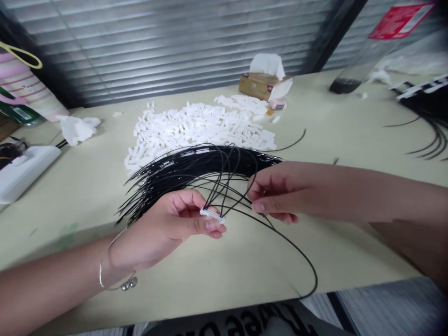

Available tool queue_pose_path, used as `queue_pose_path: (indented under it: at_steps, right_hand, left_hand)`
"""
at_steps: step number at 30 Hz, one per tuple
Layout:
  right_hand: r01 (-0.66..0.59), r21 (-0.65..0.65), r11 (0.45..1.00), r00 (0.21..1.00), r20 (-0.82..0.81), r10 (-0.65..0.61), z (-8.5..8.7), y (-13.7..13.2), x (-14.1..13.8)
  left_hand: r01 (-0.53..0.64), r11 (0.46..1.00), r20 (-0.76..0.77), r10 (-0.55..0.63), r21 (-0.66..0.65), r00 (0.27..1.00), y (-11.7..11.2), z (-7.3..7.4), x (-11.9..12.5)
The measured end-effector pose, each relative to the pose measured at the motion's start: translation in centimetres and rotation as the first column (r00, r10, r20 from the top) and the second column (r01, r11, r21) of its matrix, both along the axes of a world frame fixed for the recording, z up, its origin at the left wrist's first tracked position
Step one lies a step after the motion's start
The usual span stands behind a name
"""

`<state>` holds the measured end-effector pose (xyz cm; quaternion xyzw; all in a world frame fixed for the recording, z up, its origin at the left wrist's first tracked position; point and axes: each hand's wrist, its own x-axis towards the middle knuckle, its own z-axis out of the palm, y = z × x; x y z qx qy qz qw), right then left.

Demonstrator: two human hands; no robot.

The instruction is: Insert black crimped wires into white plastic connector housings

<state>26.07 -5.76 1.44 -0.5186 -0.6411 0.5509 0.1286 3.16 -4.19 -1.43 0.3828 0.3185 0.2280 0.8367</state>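
The person's left hand is at lower centre, with a silver bangle on its wrist. Its thumb and fingers pinch a small white plastic connector, and several thin black wires rise from the connector and fan out. The right hand reaches in from the right, its thumb and forefinger pinched together on one of those wires, just beside the connector. Behind the hands, a thick bundle of black wires with shiny tips lies on the pale green bench. Above it, at upper centre, is a large heap of white connectors. Beyond the heap stands a tissue box. A crumpled tissue lies at left, and a white power strip sits at the left edge. More black wires hang at the right edge.
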Motion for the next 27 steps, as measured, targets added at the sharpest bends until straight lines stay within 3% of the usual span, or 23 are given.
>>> queue_pose_path:
  at_steps: [4,7,11,14,27]
  right_hand:
    - [0.051,-0.234,0.971,0.926,-0.354,-0.134,0.0,0.3,-0.9]
    - [0.147,-0.255,0.956,0.852,-0.458,-0.253,-0.5,0.1,-1.6]
    - [0.313,-0.146,0.938,0.784,-0.518,-0.343,-0.8,-0.4,-2.5]
    - [0.361,-0.040,0.932,0.768,-0.554,-0.321,-0.7,-0.9,-3.1]
    - [0.432,0.281,0.857,0.859,-0.418,-0.295,-0.6,-1.6,-3.7]
  left_hand:
    - [0.011,1.000,-0.001,-0.011,0.005,1.000,0.1,0.0,0.0]
    - [0.008,1.000,-0.016,-0.008,0.006,1.000,0.0,-0.1,0.0]
    - [0.008,1.000,-0.004,-0.008,0.006,1.000,0.0,-0.2,0.0]
    - [0.010,1.000,-0.003,-0.010,0.009,1.000,0.0,-0.1,0.0]
    - [0.016,1.000,-0.015,-0.016,0.020,1.000,0.0,-0.3,-0.2]
